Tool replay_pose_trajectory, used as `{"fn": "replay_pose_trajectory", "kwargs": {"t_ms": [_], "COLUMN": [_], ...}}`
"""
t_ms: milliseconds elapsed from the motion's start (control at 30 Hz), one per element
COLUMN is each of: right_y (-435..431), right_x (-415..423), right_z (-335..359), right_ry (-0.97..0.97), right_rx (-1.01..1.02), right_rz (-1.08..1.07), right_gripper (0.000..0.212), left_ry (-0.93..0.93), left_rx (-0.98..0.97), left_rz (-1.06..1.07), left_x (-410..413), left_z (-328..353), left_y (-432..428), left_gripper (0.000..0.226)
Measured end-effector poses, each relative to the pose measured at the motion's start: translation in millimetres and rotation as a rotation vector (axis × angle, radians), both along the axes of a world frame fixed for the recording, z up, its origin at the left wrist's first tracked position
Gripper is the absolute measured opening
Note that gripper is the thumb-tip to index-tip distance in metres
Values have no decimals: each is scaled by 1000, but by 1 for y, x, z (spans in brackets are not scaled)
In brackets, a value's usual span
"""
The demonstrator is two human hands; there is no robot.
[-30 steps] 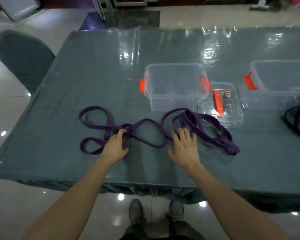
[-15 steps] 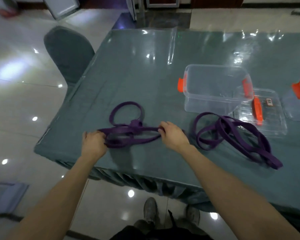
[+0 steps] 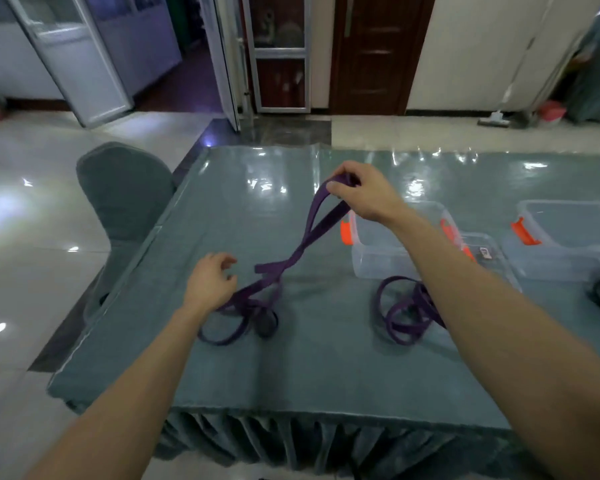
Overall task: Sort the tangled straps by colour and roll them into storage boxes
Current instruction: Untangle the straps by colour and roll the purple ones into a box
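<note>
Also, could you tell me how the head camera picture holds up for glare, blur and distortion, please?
Head view: white glare streaks at the far end of the table and bright spots on the floor tiles. Head view again, the wide-angle lens tilts and bows the door frames. The light in the head view is dim and bluish. The left hand looks slightly smeared, while the right hand and purple strap are fairly sharp.

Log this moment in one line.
right hand: pinches purple strap, top end in air | left hand: at its lower loops, grip unclear | second strap: on table
</note>
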State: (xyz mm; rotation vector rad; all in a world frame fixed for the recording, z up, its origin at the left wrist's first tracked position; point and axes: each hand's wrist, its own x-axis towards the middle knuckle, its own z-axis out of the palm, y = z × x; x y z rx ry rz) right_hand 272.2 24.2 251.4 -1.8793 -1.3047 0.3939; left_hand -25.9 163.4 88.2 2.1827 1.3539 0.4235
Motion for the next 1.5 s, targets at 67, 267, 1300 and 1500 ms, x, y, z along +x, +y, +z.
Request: {"fn": "replay_pose_trajectory", "kwargs": {"t_ms": [67, 267, 1300, 1500], "right_y": [-4, -20, -62, -90], "right_x": [5, 20, 113, 101], "right_z": [14, 48, 111, 60], "right_ry": [29, 152, -650, -395], "right_rx": [7, 121, -241, -123], "right_rz": [5, -8, 129, 135], "right_gripper": [9, 10, 15, 18], "left_ry": [-168, -297, -184, -117], "left_rx": [-85, -244, -223, -180], "left_rz": [-103, -399, -589, -638], "left_x": [25, 99, 234, 254], "left_z": [16, 64, 151, 93], "left_y": [-4, -17, -42, -73], "left_gripper": [50, 97, 48, 56]}}
